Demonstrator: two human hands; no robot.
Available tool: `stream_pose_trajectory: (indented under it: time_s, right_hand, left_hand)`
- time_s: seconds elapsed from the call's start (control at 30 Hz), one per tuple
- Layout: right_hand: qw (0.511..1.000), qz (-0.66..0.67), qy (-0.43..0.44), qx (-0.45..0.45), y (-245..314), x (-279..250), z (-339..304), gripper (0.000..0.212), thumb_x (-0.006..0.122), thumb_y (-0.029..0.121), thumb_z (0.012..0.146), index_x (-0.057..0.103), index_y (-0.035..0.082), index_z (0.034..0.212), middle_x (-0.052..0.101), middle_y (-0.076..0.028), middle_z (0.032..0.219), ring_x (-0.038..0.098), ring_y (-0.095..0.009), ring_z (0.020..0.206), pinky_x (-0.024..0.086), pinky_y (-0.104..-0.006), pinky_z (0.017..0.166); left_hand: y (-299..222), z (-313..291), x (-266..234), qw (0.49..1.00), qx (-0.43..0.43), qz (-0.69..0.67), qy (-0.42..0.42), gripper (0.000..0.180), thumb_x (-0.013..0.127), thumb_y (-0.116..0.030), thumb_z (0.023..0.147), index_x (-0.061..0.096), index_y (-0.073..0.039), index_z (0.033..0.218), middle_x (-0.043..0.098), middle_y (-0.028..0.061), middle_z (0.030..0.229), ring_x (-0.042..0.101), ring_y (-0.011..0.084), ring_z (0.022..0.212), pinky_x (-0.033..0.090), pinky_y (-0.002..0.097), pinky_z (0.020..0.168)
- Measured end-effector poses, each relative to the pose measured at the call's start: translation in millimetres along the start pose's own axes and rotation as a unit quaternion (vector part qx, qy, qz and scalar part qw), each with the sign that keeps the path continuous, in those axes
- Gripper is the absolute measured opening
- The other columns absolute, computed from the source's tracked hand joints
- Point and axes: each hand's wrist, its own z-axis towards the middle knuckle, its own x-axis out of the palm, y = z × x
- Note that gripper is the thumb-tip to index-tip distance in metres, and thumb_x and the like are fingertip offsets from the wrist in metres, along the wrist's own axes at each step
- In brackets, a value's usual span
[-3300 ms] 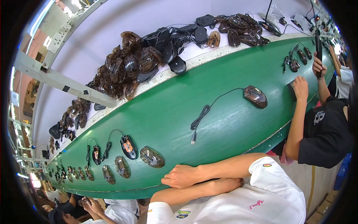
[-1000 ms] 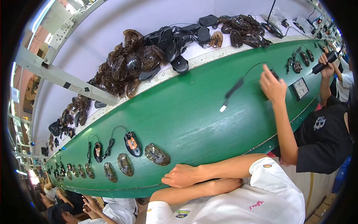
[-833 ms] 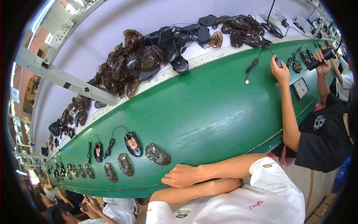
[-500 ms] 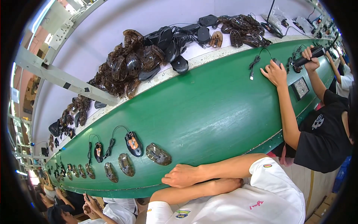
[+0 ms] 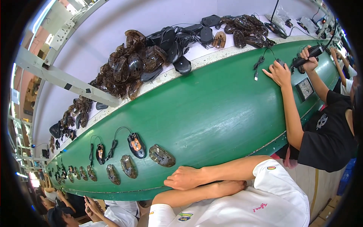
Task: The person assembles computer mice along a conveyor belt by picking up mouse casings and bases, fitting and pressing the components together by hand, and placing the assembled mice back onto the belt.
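Note:
My forearms are crossed at the near edge of the green conveyor belt [image 5: 211,113]. My right hand [image 5: 185,178] rests at the belt's edge, fingers curled in, with nothing visible in it. Tucked against the right forearm is my left hand [image 5: 232,188]; its fingers are mostly hidden. Closest to the right hand lies a translucent brown mouse shell [image 5: 162,155]. Left of it are two similar shells, one [image 5: 129,166] beside the other [image 5: 113,174]. Behind them sit an open black mouse [image 5: 136,145] with an orange inside and a smaller-looking open mouse [image 5: 100,153], both with cables.
Heaps of brown shells [image 5: 121,68] and black mouse parts [image 5: 166,39] lie on the white ledge. On the right, a co-worker holds a black electric screwdriver [image 5: 312,53] near a tray of screws [image 5: 304,89]. A white post [image 5: 75,85] crosses at left. More people sit further left.
The shells and open mice on the belt have shifted slightly right. The co-worker's screwdriver has tilted and come down toward their other hand. My arms stay put.

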Motion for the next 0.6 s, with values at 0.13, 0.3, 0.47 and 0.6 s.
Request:
stream_pose_trajectory:
  time_s: [0.13,0.3,0.47,0.6]
  right_hand:
    - [1.000,-0.003,-0.003,-0.001,-0.1,0.0,-0.6,0.010,0.058,0.011,0.091,0.053,0.004,0.086,0.062,-0.013,0.069,0.063,-0.035,0.054,0.047,-0.0466,0.048]
    - [1.000,-0.008,0.010,0.000,-0.2,-0.6,-0.3,0.010,0.059,0.011,0.091,0.054,0.004,0.086,0.063,-0.013,0.069,0.063,-0.035,0.054,0.048,-0.0467,0.049]
    - [1.000,-0.001,0.004,-0.001,0.2,-0.8,-0.5,0.010,0.059,0.011,0.091,0.054,0.004,0.087,0.064,-0.013,0.070,0.064,-0.035,0.055,0.048,-0.0466,0.049]
    - [1.000,-0.007,0.000,-0.003,-0.3,0.4,-0.8,0.009,0.059,0.012,0.091,0.055,0.004,0.088,0.064,-0.013,0.070,0.064,-0.035,0.056,0.048,-0.0464,0.049]
  left_hand:
    - [-1.8,0.4,-3.0,1.000,-0.014,-0.003,0.016,0.033,0.048,-0.017,0.103,0.071,0.006,0.095,0.073,0.0217,0.097,0.062,0.0380,0.080,0.048,0.0492,0.079]
    - [3.9,1.2,3.6,1.000,0.013,0.025,0.013,0.033,0.048,-0.017,0.102,0.071,0.006,0.095,0.073,0.0224,0.097,0.062,0.0381,0.079,0.048,0.0493,0.079]
    - [4.7,-0.8,8.3,0.997,-0.023,-0.066,-0.031,0.033,0.048,-0.017,0.103,0.071,0.006,0.094,0.073,0.0217,0.096,0.062,0.0382,0.079,0.048,0.0492,0.079]
    - [7.3,0.7,10.5,0.999,0.004,-0.020,-0.028,0.033,0.047,-0.016,0.102,0.071,0.006,0.094,0.074,0.0213,0.096,0.062,0.0382,0.078,0.048,0.0494,0.078]
